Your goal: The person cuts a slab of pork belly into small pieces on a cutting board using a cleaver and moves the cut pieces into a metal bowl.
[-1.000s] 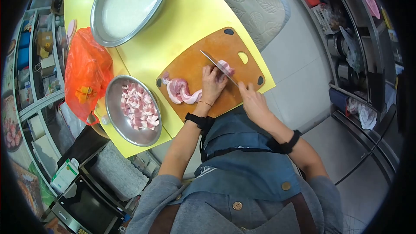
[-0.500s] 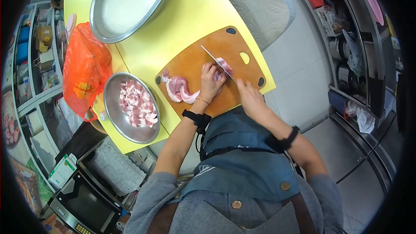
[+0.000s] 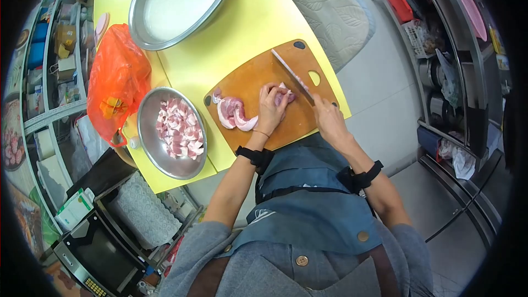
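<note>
My right hand (image 3: 330, 120) is closed round the handle of a kitchen knife (image 3: 290, 70), whose blade slants up and left above the wooden cutting board (image 3: 250, 80). My left hand (image 3: 270, 111) is closed on a piece of raw meat (image 3: 285, 97), its fingers bent over the top and pressing it to the board. Between the blade and this piece there is a small gap. A longer curved strip of raw meat (image 3: 231, 114) lies on the board, left of my left hand. Cut meat chunks (image 3: 179, 129) fill part of a steel bowl (image 3: 149, 148) farther left.
A large steel basin (image 3: 144, 37) with whitish contents stands at the far side of the yellow table (image 3: 242, 8). An orange-red plastic bag (image 3: 116, 71) sits by the left edge. Beyond the table's right side are a cushioned seat (image 3: 333, 16) and a shelf rack (image 3: 421, 85).
The knife has moved right, from the meat held by my left hand to beside it. My left hand keeps its hold on the piece. The whole view has shifted slightly.
</note>
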{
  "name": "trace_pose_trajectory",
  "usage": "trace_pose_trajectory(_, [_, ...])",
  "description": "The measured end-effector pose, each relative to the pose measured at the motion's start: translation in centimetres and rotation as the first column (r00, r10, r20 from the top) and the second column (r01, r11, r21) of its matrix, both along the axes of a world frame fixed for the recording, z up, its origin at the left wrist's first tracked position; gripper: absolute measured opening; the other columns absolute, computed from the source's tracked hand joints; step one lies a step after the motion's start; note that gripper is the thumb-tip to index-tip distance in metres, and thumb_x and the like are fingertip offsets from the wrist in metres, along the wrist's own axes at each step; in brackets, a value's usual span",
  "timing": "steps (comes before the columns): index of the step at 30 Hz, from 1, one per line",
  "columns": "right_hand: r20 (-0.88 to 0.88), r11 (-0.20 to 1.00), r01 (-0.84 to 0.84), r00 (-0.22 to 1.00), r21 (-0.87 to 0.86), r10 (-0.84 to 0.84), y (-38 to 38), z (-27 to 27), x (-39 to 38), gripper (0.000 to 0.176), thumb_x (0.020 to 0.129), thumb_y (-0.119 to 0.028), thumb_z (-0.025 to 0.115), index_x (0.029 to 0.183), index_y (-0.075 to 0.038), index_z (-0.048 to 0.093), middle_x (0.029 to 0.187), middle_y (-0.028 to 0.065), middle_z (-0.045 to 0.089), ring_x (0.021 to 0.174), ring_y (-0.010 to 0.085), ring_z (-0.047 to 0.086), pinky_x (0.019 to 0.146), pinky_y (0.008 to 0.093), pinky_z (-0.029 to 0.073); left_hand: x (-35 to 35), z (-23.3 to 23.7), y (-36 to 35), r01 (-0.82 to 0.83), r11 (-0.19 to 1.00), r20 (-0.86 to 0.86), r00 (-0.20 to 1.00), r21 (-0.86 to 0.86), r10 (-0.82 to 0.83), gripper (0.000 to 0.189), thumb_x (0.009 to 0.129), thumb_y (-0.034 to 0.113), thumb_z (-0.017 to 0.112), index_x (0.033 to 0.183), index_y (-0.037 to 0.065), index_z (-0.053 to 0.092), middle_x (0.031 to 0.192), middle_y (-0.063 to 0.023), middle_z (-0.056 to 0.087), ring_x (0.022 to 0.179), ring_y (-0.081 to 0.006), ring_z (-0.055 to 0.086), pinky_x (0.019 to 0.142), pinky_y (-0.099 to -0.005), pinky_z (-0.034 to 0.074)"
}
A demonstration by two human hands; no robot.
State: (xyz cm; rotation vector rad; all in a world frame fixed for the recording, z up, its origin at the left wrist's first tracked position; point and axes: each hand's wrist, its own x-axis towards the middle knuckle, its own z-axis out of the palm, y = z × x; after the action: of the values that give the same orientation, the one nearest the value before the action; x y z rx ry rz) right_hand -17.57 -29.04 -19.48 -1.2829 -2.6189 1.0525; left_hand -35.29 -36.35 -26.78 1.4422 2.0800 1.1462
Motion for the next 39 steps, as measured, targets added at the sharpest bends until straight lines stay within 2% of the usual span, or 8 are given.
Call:
trace_pose_trajectory(4, [-0.055, 0.999, -0.019, 0.998, 0.044, 0.022, 0.1, 1.2, -0.7, 0.032, 0.083, -0.002, 0.049, 0.115, -0.006, 0.046, 0.085, 0.0219, 0.056, 0.069, 0.0426, 0.061, 0.061, 0.0494, 0.049, 0.1, 1.9, -0.4, -0.036, 0.999, 0.139, 0.99, 0.004, 0.035, 0.022, 0.075, 0.009, 0.07, 0.092, 0.001, 0.059, 0.102, -0.0157, 0.052, 0.098, -0.0334, 0.052, 0.084, -0.0405, 0.044])
trace_pose_trajectory(7, [-0.011, 0.998, -0.058, 0.998, 0.018, 0.058, -0.5, 2.2, -0.8, 0.033, 0.083, -0.002, 0.049, 0.115, -0.007, 0.046, 0.084, 0.021, 0.056, 0.066, 0.0415, 0.061, 0.058, 0.0488, 0.049, 0.2, 1.6, -0.7, -0.036, 0.999, -0.089, 0.995, 0.021, 0.038, 0.025, 0.073, 0.01, 0.071, 0.093, 0.001, 0.059, 0.104, -0.0177, 0.051, 0.098, -0.0351, 0.051, 0.084, -0.0411, 0.044])
trace_pose_trajectory(16, [0.068, 0.991, -0.131, 0.989, 0.036, 0.128, -2.2, 1.6, -0.6, 0.038, 0.081, 0.0, 0.051, 0.117, -0.008, 0.045, 0.083, 0.02, 0.054, 0.062, 0.0397, 0.061, 0.055, 0.0481, 0.05, 0.8, 1.2, -0.6, -0.027, 0.999, -0.112, 0.993, -0.042, 0.022, 0.034, 0.071, 0.008, 0.07, 0.101, -0.001, 0.058, 0.103, -0.0193, 0.051, 0.097, -0.0367, 0.049, 0.084, -0.042, 0.044])
trace_pose_trajectory(22, [0.072, 0.993, -0.118, 0.99, -0.002, 0.118, -2.8, 1.9, 0.8, 0.042, 0.08, 0.0, 0.051, 0.12, -0.007, 0.043, 0.089, 0.0211, 0.053, 0.067, 0.0407, 0.062, 0.059, 0.05, 0.049, 0.4, 0.1, -0.7, -0.007, 0.994, -0.086, 0.996, -0.107, -0.003, 0.052, 0.068, 0.012, 0.075, 0.115, 0.001, 0.057, 0.109, -0.0186, 0.05, 0.098, -0.0359, 0.048, 0.085, -0.0424, 0.043])
trace_pose_trajectory(25, [0.089, 0.992, -0.119, 0.988, -0.042, 0.122, -3.0, 2.8, 2.4, 0.042, 0.079, 0.001, 0.05, 0.12, -0.007, 0.042, 0.089, 0.0217, 0.053, 0.07, 0.0412, 0.062, 0.061, 0.0503, 0.049, 0.4, -0.3, -0.7, -0.015, 0.996, -0.09, 0.996, -0.083, 0.007, 0.051, 0.067, 0.013, 0.075, 0.113, 0.001, 0.058, 0.109, -0.0185, 0.051, 0.098, -0.0357, 0.049, 0.085, -0.0424, 0.043])
trace_pose_trajectory(28, [0.109, 0.99, -0.113, 0.987, -0.081, 0.121, -3.0, 2.9, 2.7, 0.04, 0.08, 0.001, 0.048, 0.119, -0.007, 0.043, 0.088, 0.0219, 0.053, 0.071, 0.0413, 0.062, 0.061, 0.0498, 0.049, 0.5, 0.5, -0.4, -0.033, 0.999, -0.116, 0.993, -0.003, 0.032, 0.032, 0.07, 0.005, 0.069, 0.098, -0.002, 0.059, 0.099, -0.0172, 0.053, 0.093, -0.0352, 0.051, 0.081, -0.0408, 0.046])
trace_pose_trajectory(35, [0.006, 0.992, -0.126, 0.992, 0.0, 0.126, -1.4, -0.2, -3.7, 0.033, 0.083, -0.002, 0.044, 0.116, -0.006, 0.043, 0.089, 0.023, 0.055, 0.07, 0.042, 0.062, 0.061, 0.0501, 0.05, -0.1, -0.2, -0.8, 0.008, 1.0, -0.07, 0.998, -0.027, -0.01, 0.025, 0.069, 0.006, 0.069, 0.09, -0.001, 0.057, 0.092, -0.0169, 0.054, 0.086, -0.0351, 0.052, 0.076, -0.0413, 0.046])
trace_pose_trajectory(39, [0.031, 0.992, -0.123, 0.992, -0.021, 0.123, -1.9, 0.5, -1.9, 0.034, 0.084, -0.002, 0.045, 0.117, -0.004, 0.043, 0.088, 0.0244, 0.055, 0.071, 0.0423, 0.062, 0.061, 0.0497, 0.05, -0.4, -0.1, -0.6, 0.0, 1.0, -0.083, 0.997, 0.022, 0.002, 0.024, 0.069, 0.006, 0.069, 0.088, -0.001, 0.057, 0.09, -0.0174, 0.053, 0.086, -0.0354, 0.052, 0.075, -0.0416, 0.045])
